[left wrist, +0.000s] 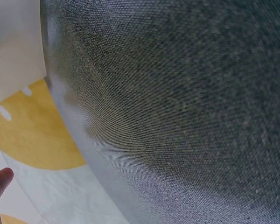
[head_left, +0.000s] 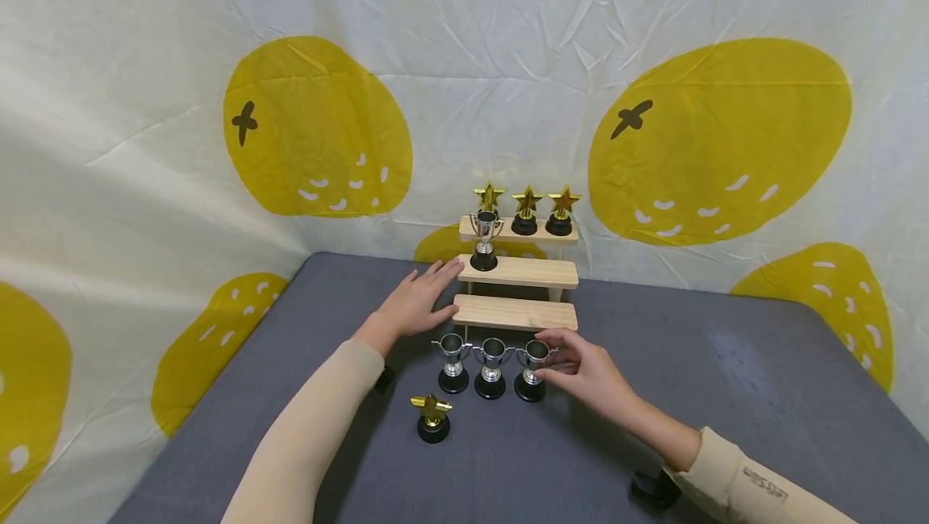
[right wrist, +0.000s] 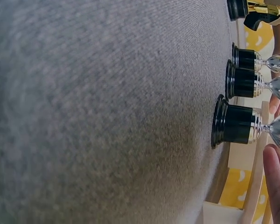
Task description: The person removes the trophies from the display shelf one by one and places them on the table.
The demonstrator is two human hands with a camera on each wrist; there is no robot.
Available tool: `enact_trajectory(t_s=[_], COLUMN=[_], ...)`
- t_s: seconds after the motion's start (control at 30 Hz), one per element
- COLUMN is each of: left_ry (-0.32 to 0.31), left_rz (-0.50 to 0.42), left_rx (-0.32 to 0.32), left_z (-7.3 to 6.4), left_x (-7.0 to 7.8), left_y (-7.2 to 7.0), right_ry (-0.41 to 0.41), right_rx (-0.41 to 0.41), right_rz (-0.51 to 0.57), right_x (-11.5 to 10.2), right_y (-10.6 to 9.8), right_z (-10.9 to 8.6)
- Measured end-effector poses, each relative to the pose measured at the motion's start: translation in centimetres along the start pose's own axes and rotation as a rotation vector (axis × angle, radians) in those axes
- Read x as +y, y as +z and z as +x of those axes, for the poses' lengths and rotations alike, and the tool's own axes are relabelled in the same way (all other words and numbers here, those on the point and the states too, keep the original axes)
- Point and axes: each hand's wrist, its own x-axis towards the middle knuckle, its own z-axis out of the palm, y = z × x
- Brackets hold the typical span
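Observation:
My right hand is at the rightmost silver trophy cup, thumb at its front and curled fingers by its far handle. That cup stands upright on its black base; the right wrist view shows a fingertip against its bowl. Left of it stand a middle silver cup and a left silver cup. With fingers spread, my left hand touches the left end of a three-step wooden shelf. Another silver cup stands on the middle step, beside those fingertips.
Three gold star trophies line the top step. A single gold star trophy stands on the grey table, nearer me than the cups. Behind the shelf hangs a white cloth with large yellow fruit prints.

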Motion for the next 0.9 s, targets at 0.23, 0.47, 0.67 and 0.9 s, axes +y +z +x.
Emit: enact_trajectory(t_s=[0.23, 0.47, 0.67, 0.9], left_ry=[-0.006, -0.006, -0.002, -0.003], left_rz=[0.000, 0.005, -0.004, 0.000], left_rx=[0.003, 0.005, 0.001, 0.000], left_z=[-0.2, -0.1, -0.1, -0.1], left_x=[0.2, 0.0, 0.2, 0.3], left_y=[-0.1, -0.1, -0.3, -0.3], right_ry=[0.000, 0.012, -0.015, -0.054], right_rx=[-0.011, -0.005, 0.001, -0.005], right_rz=[0.007, -0.030, -0.064, -0.121], right_x=[0.0, -0.6, -1.1, -1.5], right_y=[-0.8, -2.2, -3.3, -4.5], right_z=[-0.3, -0.3, -0.2, 0.7])
